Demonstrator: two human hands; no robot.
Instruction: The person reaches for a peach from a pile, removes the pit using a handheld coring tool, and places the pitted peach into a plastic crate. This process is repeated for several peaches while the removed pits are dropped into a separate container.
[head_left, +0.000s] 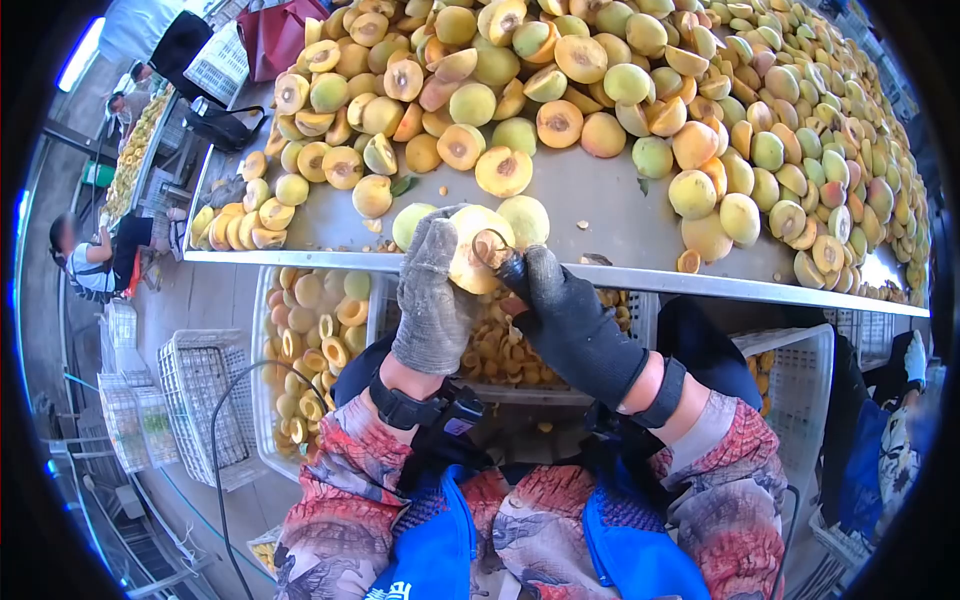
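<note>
My left hand (432, 295), in a grey glove, is closed around a halved yellow peach (468, 262) with its cut face turned up. My right hand (578, 325), in a dark glove, grips a pitting tool (512, 268) with a dark handle and a curved metal loop. The loop rests at the middle of the cut face, where the pit lies. Just beyond my hands, a whole-looking peach (525, 220) and a greenish one (411, 222) sit near the table edge.
A big pile of halved peaches (760, 150) covers much of the metal table (590, 200). Below its edge stand a crate of pitted halves (310, 345) and a bin of scraps (500, 345). At left are a white crate (205, 400) and a seated person (95, 255).
</note>
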